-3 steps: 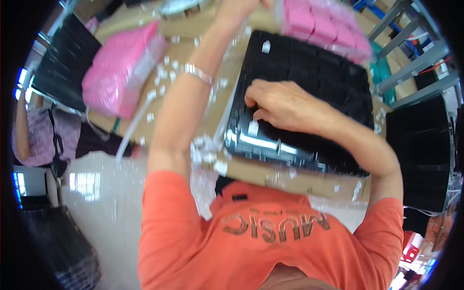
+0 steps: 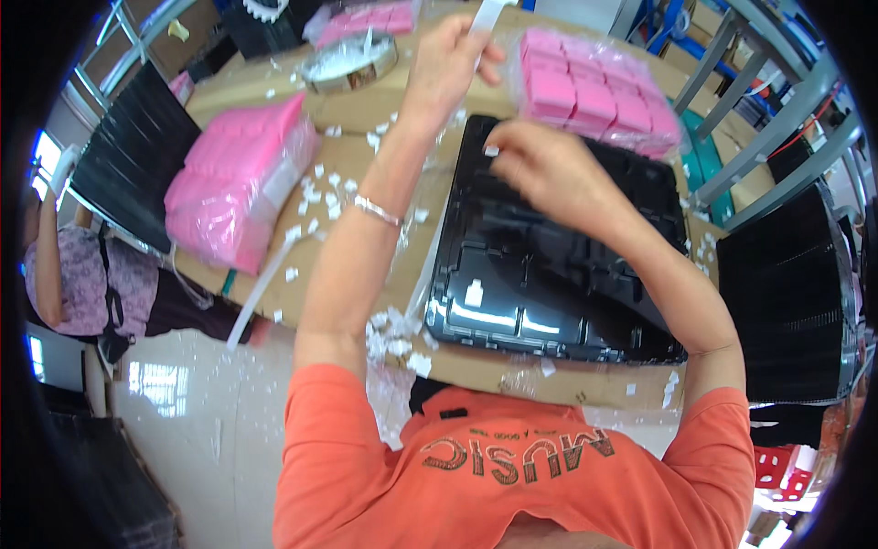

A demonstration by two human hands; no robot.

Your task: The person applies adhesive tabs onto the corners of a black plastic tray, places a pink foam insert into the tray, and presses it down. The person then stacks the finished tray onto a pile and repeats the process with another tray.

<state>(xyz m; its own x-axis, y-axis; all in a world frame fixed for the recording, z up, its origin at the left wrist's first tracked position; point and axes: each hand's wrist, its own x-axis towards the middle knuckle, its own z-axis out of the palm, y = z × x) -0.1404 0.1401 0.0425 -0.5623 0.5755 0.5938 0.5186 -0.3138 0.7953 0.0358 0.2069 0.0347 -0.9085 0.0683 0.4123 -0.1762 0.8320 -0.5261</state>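
Observation:
In front of me lies a shiny black plastic tray with moulded ridges. A small white sticker is on its near left part. My right hand is over the tray's far left part, fingers curled and blurred by motion. Right at its fingertips is another small white piece; whether the hand grips it or only touches it is unclear. Beyond the tray's far left corner, my left hand is raised, closed on a white strip that sticks up past the fingers.
Pink parts in clear bags lie at the left and far right. A round tape roll is at the back. White scraps litter the cardboard-covered table. Black stacks and a metal frame flank the right; another person is at the left.
My right hand has moved from the near sticker to the white piece at the tray's far left. My view has shifted, so the table sits lower, and the strip in my left hand now shows.

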